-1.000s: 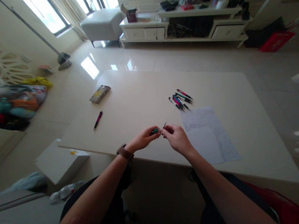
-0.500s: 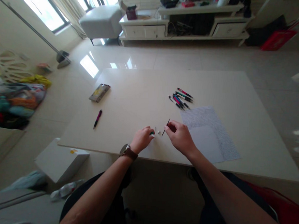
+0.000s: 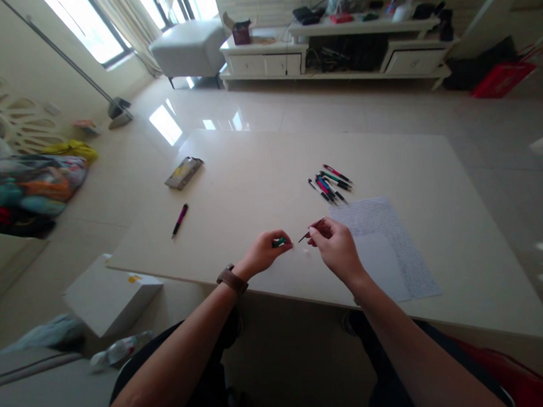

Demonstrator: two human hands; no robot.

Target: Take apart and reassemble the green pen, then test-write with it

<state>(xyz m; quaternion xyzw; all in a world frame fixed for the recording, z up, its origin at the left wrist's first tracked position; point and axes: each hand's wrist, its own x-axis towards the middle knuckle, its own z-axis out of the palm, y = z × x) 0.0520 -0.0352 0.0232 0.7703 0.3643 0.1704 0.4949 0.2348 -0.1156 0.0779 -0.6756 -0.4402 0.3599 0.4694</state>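
My left hand (image 3: pixel 269 251) is closed around a green pen barrel (image 3: pixel 278 242), mostly covered by the fingers. Something tiny shows at its fingertips, too small to make out. My right hand (image 3: pixel 334 244) pinches a thin dark pen refill (image 3: pixel 304 236), its tip slanting down toward the left hand, with a small gap between. Just below the refill, a small pale piece (image 3: pixel 306 252) lies blurred on the white table (image 3: pixel 252 186). Beyond the right hand lies a group of several pens (image 3: pixel 330 186).
Written paper sheets (image 3: pixel 386 245) lie partly under the right forearm. On the left of the table are a purple and black pen (image 3: pixel 180 221) and a grey-yellow packet (image 3: pixel 184 173). A white box (image 3: pixel 113 295) stands below the table's left edge.
My right hand has moved slightly right and turned the refill from steep to more level. The left hand has shifted right with the green barrel. The view has tilted a little.
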